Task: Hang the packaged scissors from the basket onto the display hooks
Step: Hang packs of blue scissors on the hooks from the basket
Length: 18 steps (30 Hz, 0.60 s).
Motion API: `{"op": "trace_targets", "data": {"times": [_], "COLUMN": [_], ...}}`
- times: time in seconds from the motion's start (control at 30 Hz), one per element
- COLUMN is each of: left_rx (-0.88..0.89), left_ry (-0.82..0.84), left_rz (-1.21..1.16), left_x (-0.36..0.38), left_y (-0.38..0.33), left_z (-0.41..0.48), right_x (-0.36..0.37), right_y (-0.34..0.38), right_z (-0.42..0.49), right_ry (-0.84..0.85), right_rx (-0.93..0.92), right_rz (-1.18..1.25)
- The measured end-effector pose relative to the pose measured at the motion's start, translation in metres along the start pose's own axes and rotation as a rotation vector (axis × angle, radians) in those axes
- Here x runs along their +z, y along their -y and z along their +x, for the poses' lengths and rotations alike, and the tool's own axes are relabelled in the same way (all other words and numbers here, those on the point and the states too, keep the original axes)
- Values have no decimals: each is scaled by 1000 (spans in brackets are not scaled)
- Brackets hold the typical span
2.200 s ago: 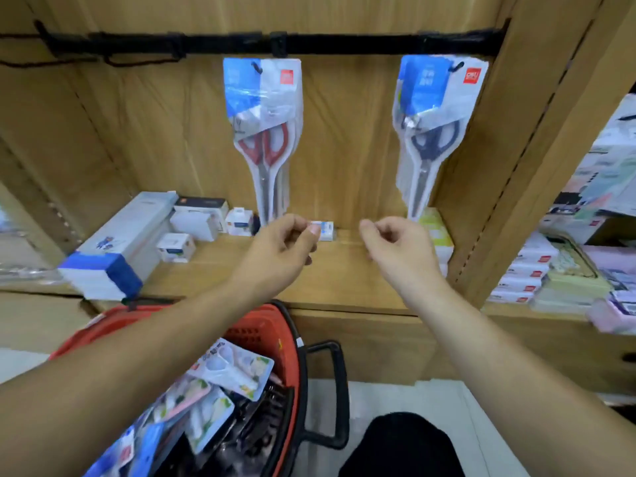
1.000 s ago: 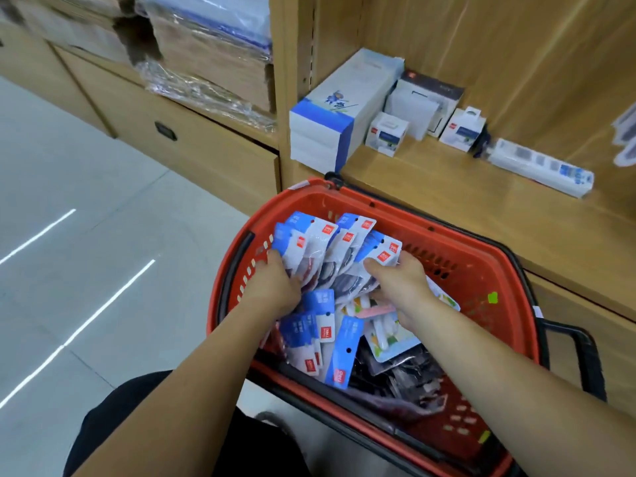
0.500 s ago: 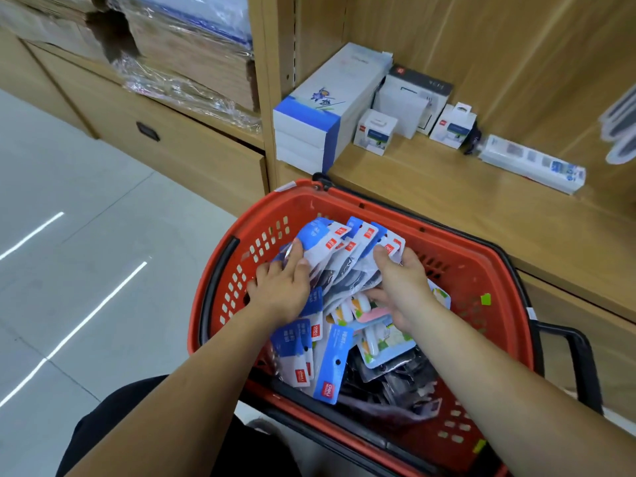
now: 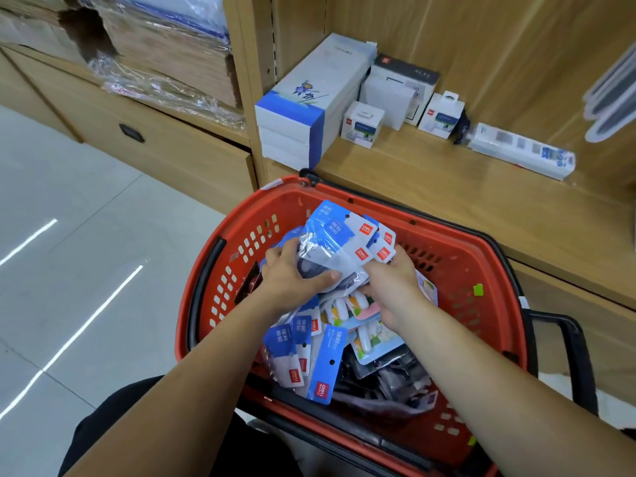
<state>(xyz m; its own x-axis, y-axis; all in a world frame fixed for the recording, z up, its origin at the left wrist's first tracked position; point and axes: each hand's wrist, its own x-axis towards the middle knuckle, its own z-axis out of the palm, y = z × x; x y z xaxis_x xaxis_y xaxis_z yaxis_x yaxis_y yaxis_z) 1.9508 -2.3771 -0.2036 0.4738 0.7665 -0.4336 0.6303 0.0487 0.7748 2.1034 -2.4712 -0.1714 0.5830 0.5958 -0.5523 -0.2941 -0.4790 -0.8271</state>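
Observation:
A red basket [image 4: 457,270] stands below me, full of packaged scissors with blue and white cards. Both hands are inside it. My left hand [image 4: 292,273] grips a bunch of scissor packs [image 4: 340,242] from the left, thumb laid across the clear plastic. My right hand [image 4: 392,280] grips the same bunch from the right, fingers curled under the cards. The bunch is lifted a little above the pile. More packs [image 4: 303,349] lie lower in the basket. The bottom of a hung scissor pack [image 4: 612,98] shows blurred at the right edge; the hooks are out of view.
A wooden shelf [image 4: 447,187] runs behind the basket with a long blue-and-white box [image 4: 309,105], small white boxes [image 4: 363,123] and a long flat pack [image 4: 523,153]. Wrapped stock [image 4: 155,53] sits on the left cabinet. Grey tiled floor [image 4: 69,235] lies left.
From facing the hung scissors with both hands raised, I have looked down into the basket. Both hands gathered several packs and have lifted the bunch slightly, closing in around it.

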Motion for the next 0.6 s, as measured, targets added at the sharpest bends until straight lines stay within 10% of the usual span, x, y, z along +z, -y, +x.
{"op": "trace_targets", "data": {"times": [0.27,0.6], "left_rx": [12,496], "left_ry": [-190,-331], "left_rz": [-310,-484], "left_x": [0,-14], "left_y": [7,-88], "left_z": [6,-43], "right_x": [-36,-82], "right_y": [5,43], "right_z": [-8,-36], "right_ry": [-219,-232], "right_rx": [-139,-432], "right_rz": [190,223]}}
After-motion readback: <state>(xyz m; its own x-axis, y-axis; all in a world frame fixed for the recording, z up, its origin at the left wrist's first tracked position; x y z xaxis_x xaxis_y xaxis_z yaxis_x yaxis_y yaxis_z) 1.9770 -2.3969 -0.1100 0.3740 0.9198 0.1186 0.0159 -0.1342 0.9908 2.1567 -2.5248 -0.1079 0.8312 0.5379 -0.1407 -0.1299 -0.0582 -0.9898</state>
